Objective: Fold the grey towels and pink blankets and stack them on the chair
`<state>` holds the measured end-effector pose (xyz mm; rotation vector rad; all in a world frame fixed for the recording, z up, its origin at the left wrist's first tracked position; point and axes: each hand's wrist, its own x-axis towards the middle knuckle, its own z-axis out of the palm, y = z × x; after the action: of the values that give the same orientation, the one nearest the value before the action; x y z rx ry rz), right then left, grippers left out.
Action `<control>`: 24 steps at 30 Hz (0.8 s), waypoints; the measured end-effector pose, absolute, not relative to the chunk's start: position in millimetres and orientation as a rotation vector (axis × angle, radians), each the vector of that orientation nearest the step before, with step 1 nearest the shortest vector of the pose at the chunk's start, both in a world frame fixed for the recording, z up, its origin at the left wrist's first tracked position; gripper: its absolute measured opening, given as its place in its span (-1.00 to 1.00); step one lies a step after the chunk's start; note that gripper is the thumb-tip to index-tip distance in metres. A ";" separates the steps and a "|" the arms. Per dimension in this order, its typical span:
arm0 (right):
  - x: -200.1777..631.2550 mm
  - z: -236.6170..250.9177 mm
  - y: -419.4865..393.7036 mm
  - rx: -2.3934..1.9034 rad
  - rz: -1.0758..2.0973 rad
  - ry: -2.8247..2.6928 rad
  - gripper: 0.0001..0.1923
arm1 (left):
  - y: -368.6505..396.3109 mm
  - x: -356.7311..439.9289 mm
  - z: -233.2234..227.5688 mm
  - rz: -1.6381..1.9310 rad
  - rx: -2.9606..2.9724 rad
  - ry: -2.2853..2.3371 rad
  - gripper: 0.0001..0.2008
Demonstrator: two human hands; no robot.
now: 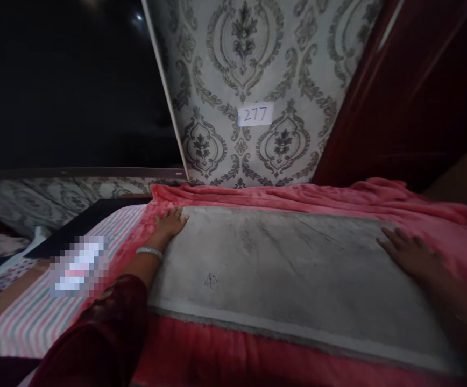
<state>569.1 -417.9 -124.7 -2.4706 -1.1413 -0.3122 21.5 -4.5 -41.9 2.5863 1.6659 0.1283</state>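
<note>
1. Left hand (171, 222), left of centre frame: fingers spread, palm flat on the far left corner of the grey cloth (290, 279). Nothing pinched. A bangle (150, 252) sits at the wrist, a dark red sleeve (96, 333) below it.
2. Right hand (409, 252), right of frame: fingers spread, pressed flat on the cloth's right end; forearm runs off lower right in shadow.
3. Grey cloth lies flat across centre frame on a pink blanket (298, 196), which is bunched along the far edge.
4. Step, as I judge it: smoothing the cloth flat over the blanket. The next move calls for both palms sweeping outward with even pressure toward the edges.
5. Left of the blanket: striped sheet (27, 322). Upper centre: patterned wall (257, 64) bearing a paper label (255, 114).
6. Hard to make out: upper left is black; the cloth's right edge fades into dim light; a patch on the sheet is blurred out.
</note>
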 end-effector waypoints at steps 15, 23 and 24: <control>372.8 -110.9 -332.8 -2.532 -0.123 -1.536 -0.36 | -90.2 91.7 -68.3 0.054 2.875 1.157 -0.36; 378.2 -116.2 -334.3 -2.510 -0.184 -1.532 -0.35 | -74.9 22.5 -49.9 0.104 2.689 1.455 -0.38; 379.0 -118.3 -334.5 -2.511 -0.171 -1.535 -0.35 | -72.9 6.5 -48.6 0.128 2.645 1.510 -0.39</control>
<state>379.0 -334.5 -118.3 -2.5106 -1.5345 -0.1706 6.5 -72.9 -48.6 2.6455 1.5096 0.1279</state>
